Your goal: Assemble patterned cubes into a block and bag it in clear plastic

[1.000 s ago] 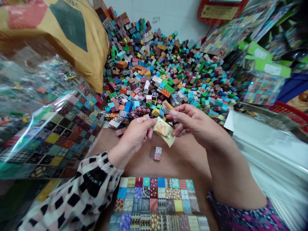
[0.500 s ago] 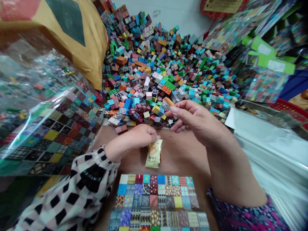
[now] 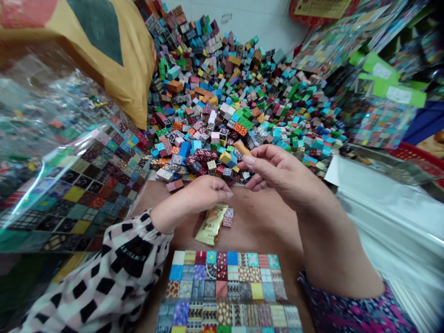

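Tan stick (image 3: 242, 148) is pinched by right hand (image 3: 289, 175) near block pile (image 3: 243, 101); could be dropped there if pinch is loosened. Left hand (image 3: 199, 194) is held near wrapper (image 3: 211, 225) on table (image 3: 263, 222); fingertip closure can't be told. Count: one stick, one wrapper, two blocks (image 3: 228, 218) beside it.

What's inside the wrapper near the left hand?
An orange-brown strip shows along the right edge of the wrapper, possibly its contents; the wrapping hides the rest.
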A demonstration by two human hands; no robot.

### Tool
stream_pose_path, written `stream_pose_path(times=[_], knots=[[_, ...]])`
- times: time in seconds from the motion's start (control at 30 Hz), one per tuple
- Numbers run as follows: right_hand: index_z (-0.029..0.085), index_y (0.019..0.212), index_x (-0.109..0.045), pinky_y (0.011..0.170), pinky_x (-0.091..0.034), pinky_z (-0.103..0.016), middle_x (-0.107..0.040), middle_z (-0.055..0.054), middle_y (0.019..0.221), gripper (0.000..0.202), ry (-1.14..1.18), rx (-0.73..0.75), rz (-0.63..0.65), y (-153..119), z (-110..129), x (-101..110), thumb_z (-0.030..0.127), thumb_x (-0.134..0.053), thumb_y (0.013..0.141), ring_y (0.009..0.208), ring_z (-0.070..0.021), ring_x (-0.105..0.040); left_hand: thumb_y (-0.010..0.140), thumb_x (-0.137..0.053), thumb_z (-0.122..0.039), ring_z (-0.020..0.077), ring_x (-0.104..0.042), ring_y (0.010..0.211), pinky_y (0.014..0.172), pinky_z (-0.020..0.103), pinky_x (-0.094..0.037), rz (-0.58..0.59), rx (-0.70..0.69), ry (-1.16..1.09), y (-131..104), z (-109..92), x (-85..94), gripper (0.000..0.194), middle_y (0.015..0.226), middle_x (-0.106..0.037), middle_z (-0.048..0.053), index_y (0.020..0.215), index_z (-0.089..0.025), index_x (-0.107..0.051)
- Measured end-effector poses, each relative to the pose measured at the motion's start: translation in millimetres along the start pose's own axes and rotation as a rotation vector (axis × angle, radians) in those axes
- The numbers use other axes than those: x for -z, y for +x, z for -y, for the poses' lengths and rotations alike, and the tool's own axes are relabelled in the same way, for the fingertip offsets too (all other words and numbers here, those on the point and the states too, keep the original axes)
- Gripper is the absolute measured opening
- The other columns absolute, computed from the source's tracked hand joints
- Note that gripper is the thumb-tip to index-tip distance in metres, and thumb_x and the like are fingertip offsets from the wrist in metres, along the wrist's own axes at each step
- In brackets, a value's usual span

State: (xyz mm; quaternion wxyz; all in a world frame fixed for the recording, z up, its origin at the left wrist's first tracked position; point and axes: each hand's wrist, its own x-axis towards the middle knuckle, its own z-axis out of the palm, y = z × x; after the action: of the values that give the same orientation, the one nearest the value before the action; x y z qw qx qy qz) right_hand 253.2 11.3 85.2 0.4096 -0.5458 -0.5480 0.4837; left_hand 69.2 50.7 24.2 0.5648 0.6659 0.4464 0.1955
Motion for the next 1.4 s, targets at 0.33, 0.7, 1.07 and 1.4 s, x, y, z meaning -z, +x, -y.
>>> stream_pose_path(times=[0.33, 0.7, 1.07, 1.4], knots=[[0.021, 0.099, -0.06, 0.065, -0.042, -0.032, -0.069, -0.004, 0.094, 0.038, -0.597, 0.235, -0.229, 4.9, -16.8, 1.8, 0.057, -0.067, 0.086, 0.074, -0.0181, -0.058, 0.083, -0.07, -0.025, 0.0045, -0.027, 0.037, 0.038, 0.018, -0.011, -0.192, 0.011, -0.572, -4.1, -23.8, 11.5, 0.01, 0.046, -0.048, -0.006, 0.08, -0.016, -0.068], [0.018, 0.114, -0.061, 0.067, -0.039, -0.033, -0.07, -0.011, 0.106, 0.039, -0.925, 0.42, -0.287, 3.6, -20.1, -6.7, 0.051, -0.06, 0.093, 0.083, -0.0235, -0.063, 0.071, -0.082, -0.028, 0.0034, -0.031, 0.04, 0.038, 0.016, -0.014, -0.111, 0.025, -0.709, -5.8, -21.7, 8.5, 0.022, 0.05, -0.049, -0.005, 0.076, -0.014, -0.066], [0.016, 0.117, -0.059, 0.065, -0.042, -0.033, -0.068, -0.008, 0.1, 0.037, -1.009, 0.516, -0.278, 3.4, -24.5, -13.2, 0.045, -0.059, 0.095, 0.075, -0.0213, -0.061, 0.071, -0.083, -0.029, 0.0033, -0.034, 0.043, 0.039, 0.016, -0.018, -0.129, -0.032, -0.766, -3.4, -15.3, 5.3, 0.028, 0.053, -0.048, -0.004, 0.064, -0.015, -0.059], [0.019, 0.086, -0.062, 0.06, -0.037, -0.028, -0.063, -0.002, 0.08, 0.031, -0.687, 0.402, -0.013, -6.0, -11.3, -20.9, 0.049, -0.06, 0.095, 0.07, -0.0153, -0.055, 0.094, -0.061, -0.023, 0.0039, -0.035, 0.037, 0.036, 0.015, -0.025, -0.201, -0.083, -1.153, -9.5, -33.4, 11.9, 0.033, 0.047, -0.045, -0.006, 0.063, -0.016, -0.051]])
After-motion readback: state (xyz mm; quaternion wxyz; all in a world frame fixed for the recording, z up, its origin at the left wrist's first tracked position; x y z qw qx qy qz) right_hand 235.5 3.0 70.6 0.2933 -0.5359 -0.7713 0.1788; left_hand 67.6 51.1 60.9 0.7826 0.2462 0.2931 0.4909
